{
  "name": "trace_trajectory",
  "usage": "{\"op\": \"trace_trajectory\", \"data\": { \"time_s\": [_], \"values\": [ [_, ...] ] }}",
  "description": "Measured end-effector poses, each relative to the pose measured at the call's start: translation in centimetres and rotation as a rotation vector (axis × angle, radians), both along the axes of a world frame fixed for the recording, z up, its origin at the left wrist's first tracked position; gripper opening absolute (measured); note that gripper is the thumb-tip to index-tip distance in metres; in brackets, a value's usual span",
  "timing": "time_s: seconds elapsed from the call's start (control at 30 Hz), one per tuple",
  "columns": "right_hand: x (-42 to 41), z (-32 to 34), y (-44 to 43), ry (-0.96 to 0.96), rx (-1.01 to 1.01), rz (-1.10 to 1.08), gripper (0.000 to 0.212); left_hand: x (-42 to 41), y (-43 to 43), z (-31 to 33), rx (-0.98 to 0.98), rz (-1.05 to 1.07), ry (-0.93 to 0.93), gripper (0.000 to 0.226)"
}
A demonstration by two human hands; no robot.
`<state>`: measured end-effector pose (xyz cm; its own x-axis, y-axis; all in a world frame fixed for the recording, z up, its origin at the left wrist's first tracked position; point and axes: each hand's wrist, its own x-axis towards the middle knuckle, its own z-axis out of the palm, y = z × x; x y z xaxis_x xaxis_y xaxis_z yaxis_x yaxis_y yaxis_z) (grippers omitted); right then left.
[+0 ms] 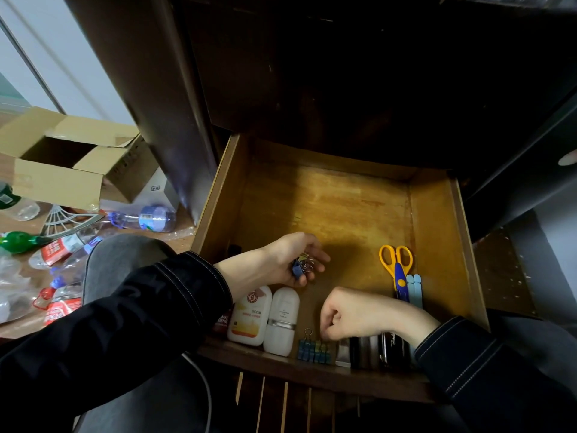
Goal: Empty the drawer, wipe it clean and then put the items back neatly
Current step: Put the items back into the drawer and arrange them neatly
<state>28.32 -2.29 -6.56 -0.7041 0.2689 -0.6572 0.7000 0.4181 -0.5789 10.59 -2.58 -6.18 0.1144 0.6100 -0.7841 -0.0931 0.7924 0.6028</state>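
Fingers point(326, 333) of the right hand point(352, 317) at the binder clips point(313, 352), drawer point(437, 220) front

The open wooden drawer point(343, 207) carries two white bottles point(249, 317) side by side along its near wall, then a row of binder clips point(313, 351) and dark cases point(390, 348). Yellow-handled scissors point(396, 264) lie near the right wall, touching pale blue strips point(414, 290). To the left, the floor point(18, 331) holds plastic bottles point(146, 217) and a cardboard box point(59, 182).

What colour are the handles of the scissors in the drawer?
Yellow-orange loops on the blue-bodied scissors, clearest in the head view.
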Motion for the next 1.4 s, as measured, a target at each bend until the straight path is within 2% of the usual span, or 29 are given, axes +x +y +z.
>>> {"op": "trace_trajectory", "data": {
  "time_s": [0.13,0.23,0.3,0.37,0.5,0.77,0.93,1.2,1.4],
  "values": [
    [0.0,0.5,0.9,0.001,0.248,-0.204,0.024,-0.2,0.0,0.0,-0.003,0.031,-0.009,0.042],
    [0.2,1.0,1.7,0.174,0.434,-0.491,0.024,0.0,0.1,0.1,-0.015,0.028,-0.011,0.043],
    [0.2,1.2,1.9,0.324,0.474,-0.602,0.014,0.3,0.0,0.3,-0.036,0.006,-0.020,0.044],
    [0.1,1.2,1.9,0.404,0.423,-0.591,0.003,0.7,-0.1,0.6,-0.059,-0.018,-0.059,0.041],
    [-0.2,0.9,1.6,0.421,0.390,-0.501,0.007,0.8,-0.3,1.0,-0.064,-0.046,-0.100,0.042],
    [-0.4,1.1,1.4,0.468,0.283,-0.541,0.011,1.0,-0.2,1.1,-0.025,-0.084,-0.122,0.057],
    [-0.3,1.1,1.3,0.420,0.212,-0.543,0.010,0.9,-0.2,1.0,-0.022,-0.042,-0.142,0.058],
    [-0.6,2.0,1.5,0.528,0.037,-0.628,0.001,0.4,0.0,0.7,-0.032,0.005,-0.141,0.040],
    [-0.4,2.4,1.9,0.517,-0.216,-0.760,0.013,0.1,0.1,0.5,-0.043,-0.019,-0.195,0.033]
  ]
}}
